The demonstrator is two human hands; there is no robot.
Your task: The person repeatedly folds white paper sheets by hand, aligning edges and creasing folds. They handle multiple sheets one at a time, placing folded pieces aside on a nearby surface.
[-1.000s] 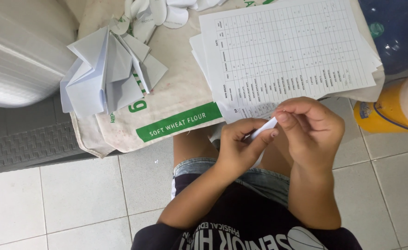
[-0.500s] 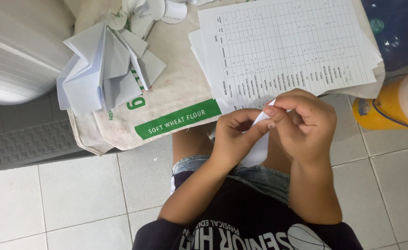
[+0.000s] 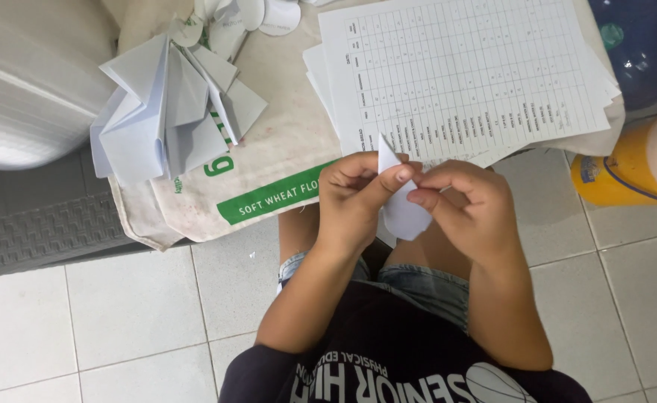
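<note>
Both hands pinch one small white paper piece – left hand and right hand equally near, its long axis approx. upright btw. them.

Flour sack, seemingly a table cover, bears printed sheets.

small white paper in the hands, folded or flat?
Folded. The small white paper shows a pointed tip above the thumbs and a layered, rounded lower part, pinched between the left hand and right hand.
</note>
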